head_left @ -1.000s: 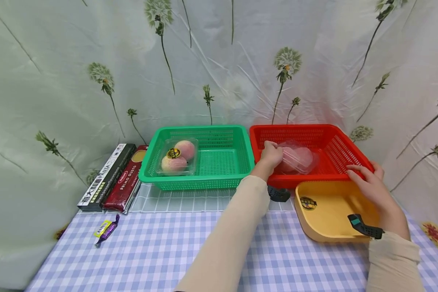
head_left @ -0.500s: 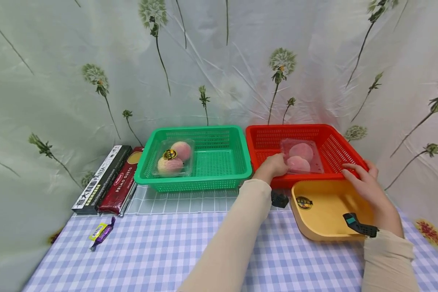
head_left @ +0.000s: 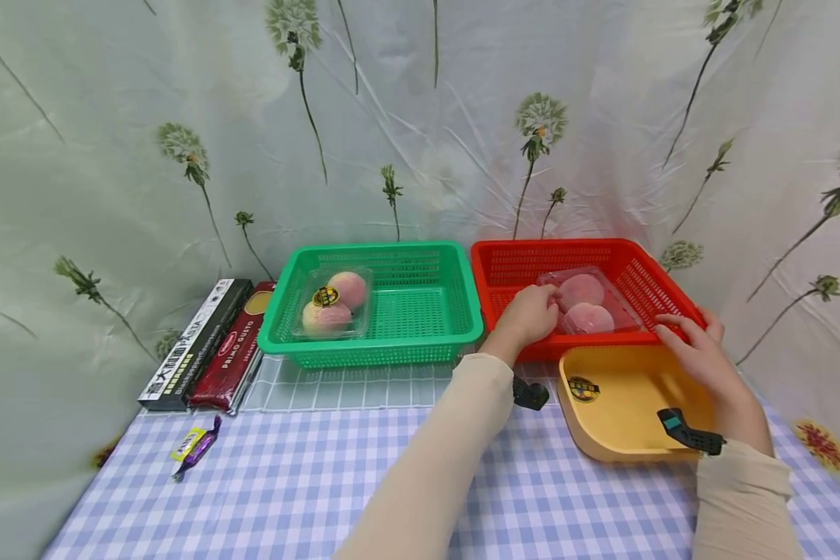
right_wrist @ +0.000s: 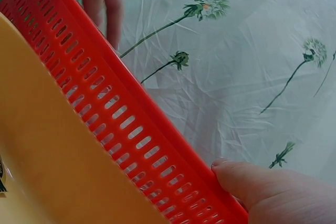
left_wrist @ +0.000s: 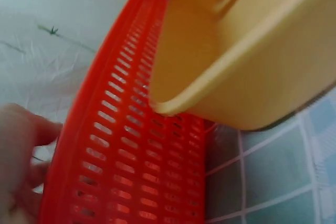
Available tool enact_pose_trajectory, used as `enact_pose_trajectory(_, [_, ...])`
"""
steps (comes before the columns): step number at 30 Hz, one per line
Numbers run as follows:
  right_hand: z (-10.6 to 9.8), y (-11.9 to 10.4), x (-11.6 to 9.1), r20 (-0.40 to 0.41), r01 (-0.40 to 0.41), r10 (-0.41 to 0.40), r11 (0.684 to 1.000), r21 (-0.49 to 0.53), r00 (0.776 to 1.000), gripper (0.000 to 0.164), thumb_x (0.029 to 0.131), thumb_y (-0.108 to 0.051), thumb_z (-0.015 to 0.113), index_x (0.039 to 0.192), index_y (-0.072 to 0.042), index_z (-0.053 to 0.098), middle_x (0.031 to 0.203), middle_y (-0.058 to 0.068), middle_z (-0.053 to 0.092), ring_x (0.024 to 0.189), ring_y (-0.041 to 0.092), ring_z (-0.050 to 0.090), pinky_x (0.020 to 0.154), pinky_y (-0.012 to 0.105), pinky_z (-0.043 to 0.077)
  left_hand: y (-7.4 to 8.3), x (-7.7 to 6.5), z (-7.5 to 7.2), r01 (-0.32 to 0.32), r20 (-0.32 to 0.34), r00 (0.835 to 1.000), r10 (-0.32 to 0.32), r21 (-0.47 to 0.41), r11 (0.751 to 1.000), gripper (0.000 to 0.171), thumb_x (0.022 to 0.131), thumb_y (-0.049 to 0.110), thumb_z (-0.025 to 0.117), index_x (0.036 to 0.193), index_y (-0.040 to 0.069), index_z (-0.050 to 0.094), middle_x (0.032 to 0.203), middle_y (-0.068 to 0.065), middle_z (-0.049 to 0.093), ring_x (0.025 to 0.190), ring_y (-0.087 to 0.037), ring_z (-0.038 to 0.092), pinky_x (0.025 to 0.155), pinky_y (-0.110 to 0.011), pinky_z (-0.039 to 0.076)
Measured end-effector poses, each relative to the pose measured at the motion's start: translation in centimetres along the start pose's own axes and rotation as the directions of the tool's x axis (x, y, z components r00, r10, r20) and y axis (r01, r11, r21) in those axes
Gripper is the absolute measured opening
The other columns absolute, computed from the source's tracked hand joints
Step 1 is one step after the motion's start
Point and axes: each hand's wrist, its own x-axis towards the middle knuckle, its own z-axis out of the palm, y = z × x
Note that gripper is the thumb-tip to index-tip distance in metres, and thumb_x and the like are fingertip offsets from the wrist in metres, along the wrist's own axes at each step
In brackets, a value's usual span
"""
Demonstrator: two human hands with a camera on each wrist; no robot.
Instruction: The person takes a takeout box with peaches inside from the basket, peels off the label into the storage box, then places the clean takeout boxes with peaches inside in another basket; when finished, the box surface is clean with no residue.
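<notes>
Nearest, the checked tabletop (head_left: pixel 287 482) carried a wrapped candy (head_left: pixel 196 445) at the left and a yellow box (head_left: pixel 644 404) at the right, just in front of the red basket (head_left: pixel 661 280). The right hand (head_left: pixel 703 362) still gripped the basket's front right corner, as it had a second earlier. Farther in, the left hand (head_left: pixel 530 315) had shifted a little; its fingers were bent by the left edge of the peach pack (head_left: pixel 586 303), though whether they pinched it or only touched it could not be told. The pack, tilted in that hand a second before, now lay inside the red basket, turned slightly and nudged rightward. That suggested the placing was all but done, with only straightening in hand. The green basket (head_left: pixel 420 311) beside it, holding a similar pack (head_left: pixel 332 303), had not changed.
</notes>
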Motion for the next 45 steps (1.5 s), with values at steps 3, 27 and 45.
enact_pose_trajectory(3, [0.0,0.1,0.1,0.0,0.011,-0.011,1.0,-0.009,1.0,0.055,0.106,-0.034,0.039,0.137,0.012,0.036,0.158,0.034,-0.021,0.14,0.061,-0.017,0.105,0.083,0.005,-0.2,-0.3,0.1,-0.063,-0.098,0.993,0.064,0.01,0.998,0.033,0.097,0.025,0.063,0.13,0.029,0.065,0.122,0.01,0.065,0.106,-0.006,0.06,0.095,-0.025,0.055])
enact_pose_trajectory(27, [0.1,0.6,0.1,-0.003,0.017,-0.017,1.0,0.013,1.0,0.054,0.105,-0.035,0.04,0.134,0.01,0.038,0.157,0.033,-0.022,0.14,0.059,-0.019,0.105,0.083,0.001,-5.8,-8.7,-4.5,-0.433,-0.21,0.884,0.419,-0.024,0.901,0.032,0.099,0.011,0.053,0.128,0.019,0.064,0.13,0.004,0.062,0.113,-0.011,0.06,0.092,-0.021,0.053])
enact_pose_trajectory(45, [0.1,0.3,-0.1,-0.006,-0.002,0.002,1.0,0.013,1.0,0.055,0.105,-0.037,0.04,0.135,0.01,0.037,0.158,0.031,-0.025,0.14,0.06,-0.02,0.105,0.084,0.003,-15.5,-12.6,-12.7,-0.431,-0.553,0.751,0.362,0.006,0.902,0.032,0.095,-0.001,0.057,0.125,0.007,0.065,0.128,-0.009,0.064,0.12,-0.025,0.061,0.102,-0.044,0.05])
